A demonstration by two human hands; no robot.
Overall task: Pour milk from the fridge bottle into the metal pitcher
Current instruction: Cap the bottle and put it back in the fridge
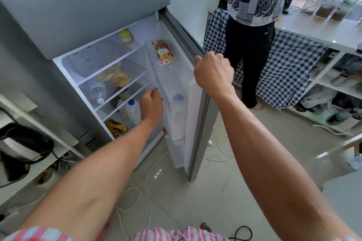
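No readable text anywhere.
Carton in door rack at 12 o'clock has a printed label and barcode, too blurred to read.

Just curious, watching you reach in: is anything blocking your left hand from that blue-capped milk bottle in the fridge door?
Nothing visible does. The left hand hovers beside the white blue-capped milk bottle in the door shelf, with only open air between them.

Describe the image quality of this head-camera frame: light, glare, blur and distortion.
Head view: bright daylight floods in from the window top right, washing out the fridge door shelves and the blue-capped bottle there; a small glare spot lies on the floor tiles; wide-angle bending curves the fridge edges; motion blur smears the right-hand shelving; the left hand and right hand stay fairly sharp.
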